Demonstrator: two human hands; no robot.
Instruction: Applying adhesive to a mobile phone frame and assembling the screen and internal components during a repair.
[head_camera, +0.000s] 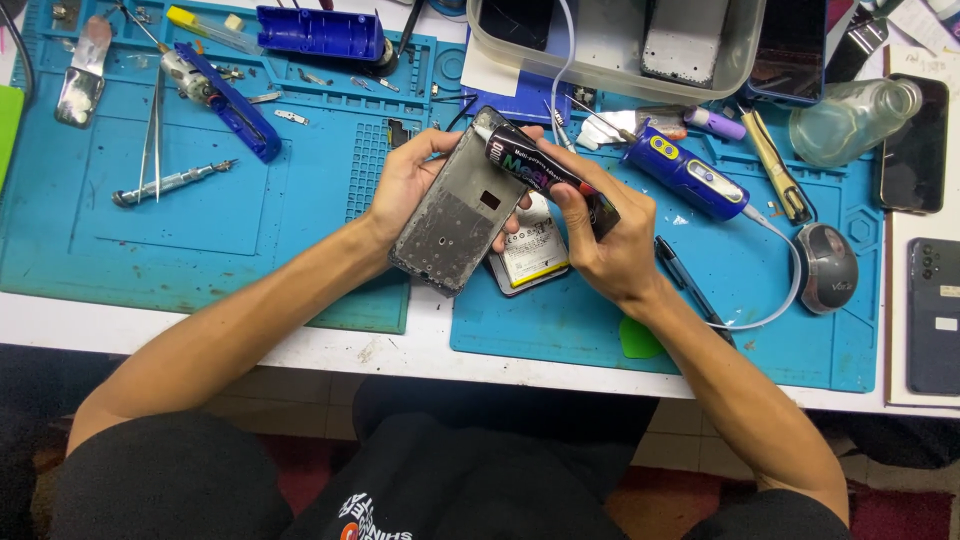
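Head view: your right hand (610, 245) pinches the glue tube (545, 172), left hand (405, 180) fingers clamp the phone frame (455, 215) — oversqueezing risks glue flooding it.

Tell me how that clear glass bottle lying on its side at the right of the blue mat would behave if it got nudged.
The clear glass bottle lies on its side on the blue mat, so its round body would probably roll. It looks like glass, so likely stiff, smooth and breakable if it dropped off the table. It seems nearly empty, so probably light for its size.
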